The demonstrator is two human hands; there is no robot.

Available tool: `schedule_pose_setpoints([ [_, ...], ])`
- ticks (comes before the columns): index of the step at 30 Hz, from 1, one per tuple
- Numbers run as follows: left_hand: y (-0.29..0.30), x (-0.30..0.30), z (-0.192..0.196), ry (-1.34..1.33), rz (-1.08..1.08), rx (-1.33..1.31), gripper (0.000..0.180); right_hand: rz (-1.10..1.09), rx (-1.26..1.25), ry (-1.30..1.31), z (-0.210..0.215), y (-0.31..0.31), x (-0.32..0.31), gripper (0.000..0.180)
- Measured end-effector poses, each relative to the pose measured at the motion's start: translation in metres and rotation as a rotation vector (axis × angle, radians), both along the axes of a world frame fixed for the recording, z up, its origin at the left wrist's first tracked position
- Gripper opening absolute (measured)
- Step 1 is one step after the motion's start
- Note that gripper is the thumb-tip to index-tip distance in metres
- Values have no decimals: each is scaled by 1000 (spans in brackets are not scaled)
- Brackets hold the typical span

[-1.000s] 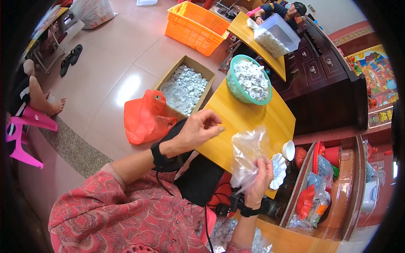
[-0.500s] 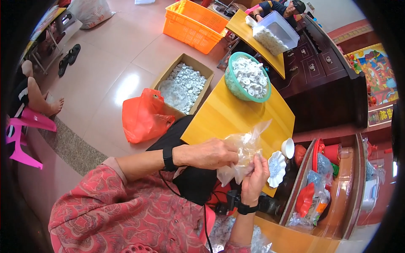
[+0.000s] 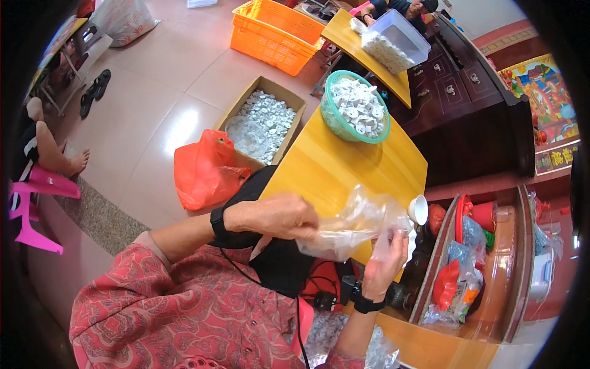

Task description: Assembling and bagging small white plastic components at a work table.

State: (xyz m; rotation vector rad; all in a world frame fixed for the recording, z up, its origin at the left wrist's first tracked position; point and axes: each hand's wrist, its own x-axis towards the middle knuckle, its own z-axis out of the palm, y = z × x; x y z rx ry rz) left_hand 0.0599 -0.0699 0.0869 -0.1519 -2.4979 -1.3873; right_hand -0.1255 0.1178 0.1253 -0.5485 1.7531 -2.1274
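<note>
A clear plastic bag (image 3: 353, 224) is stretched sideways between my two hands over the near edge of the yellow table (image 3: 319, 166). My left hand (image 3: 276, 216) pinches its left end with closed fingers. At the other end, my right hand (image 3: 387, 253) grips the bag between thumb and fingers. Behind my right hand, a white scalloped dish (image 3: 411, 246) is mostly hidden. Beside it stands a small white cup (image 3: 418, 210). On the far part of the table, a green basket (image 3: 332, 117) holds a heap of white plastic pieces (image 3: 359, 111).
Left of the table, a cardboard box (image 3: 295, 126) of small pieces stands on the floor by a red plastic bag (image 3: 203, 172). Farther back are an orange crate (image 3: 270, 46) and a person (image 3: 399, 8) behind a clear bin (image 3: 396, 37). Shelving (image 3: 510, 270) stands at right.
My hands have moved apart, the left hand leftward and the right hand slightly rightward and down. The bunched clear bag is now pulled out long between them.
</note>
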Motion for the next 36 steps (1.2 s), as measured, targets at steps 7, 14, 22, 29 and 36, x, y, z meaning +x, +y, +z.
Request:
schedule_pose_setpoints([
  [7,26,-33,31,529,1,193,21,153,8,-41,2,-16,22,10],
  [14,0,-58,-24,210,638,-252,63,511,118,-329,25,-5,36,28],
  [22,-21,-21,26,-113,509,-240,71,500,452,-26,25,1,21,35],
  [29,-3,-38,37,272,436,-665,87,644,554,81,40,-8,27,30],
  [36,-22,-69,-7,285,524,-49,17,348,391,220,51,9,4,39],
])
